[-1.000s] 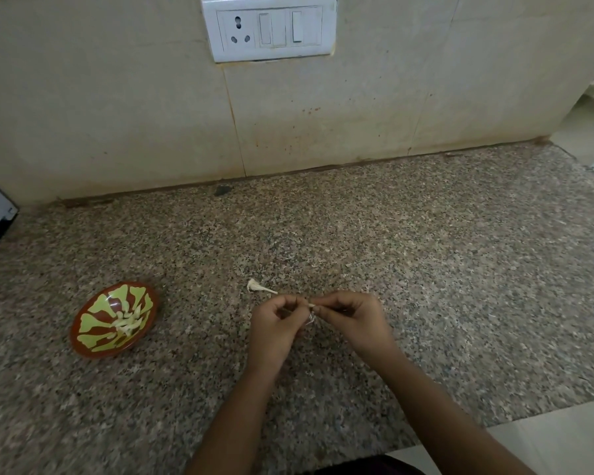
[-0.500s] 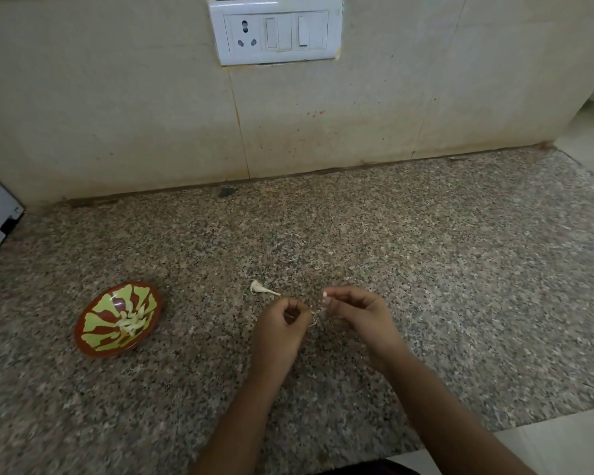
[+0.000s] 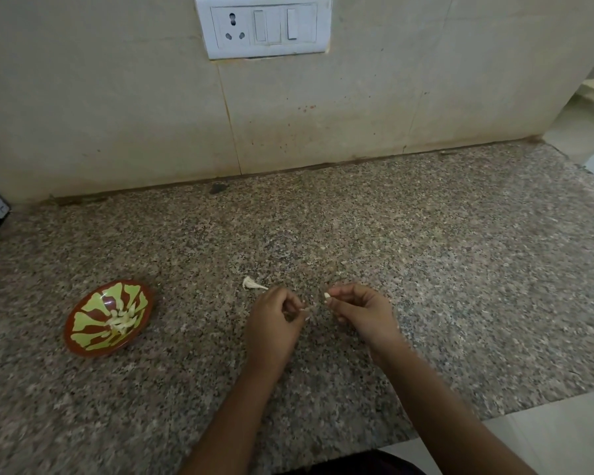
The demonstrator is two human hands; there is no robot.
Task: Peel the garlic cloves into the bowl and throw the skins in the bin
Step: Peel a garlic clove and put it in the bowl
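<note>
We see both hands low over the speckled worktop (image 3: 426,269), apart, with a small gap between them. The right hand (image 3: 362,313) pinches a garlic clove (image 3: 327,296) at its fingertips, and the pale tip pokes out toward the left hand (image 3: 275,323). The left hand is curled, fingers tucked in, and it nips a thin skin strip (image 3: 304,308) that juts across toward the right hand. The strip is fine and hard to make out. Just beyond the left hand a white garlic scrap (image 3: 252,284) lies on the worktop, touching neither hand. Well out to the left of the left hand sits the bowl (image 3: 90,323), red-brown with yellow-green patches, and in its middle we spot a little heap of peeled cloves (image 3: 120,320). Far ahead of the hands, up on the tiled wall (image 3: 117,114), there's a white socket panel (image 3: 264,25)
</note>
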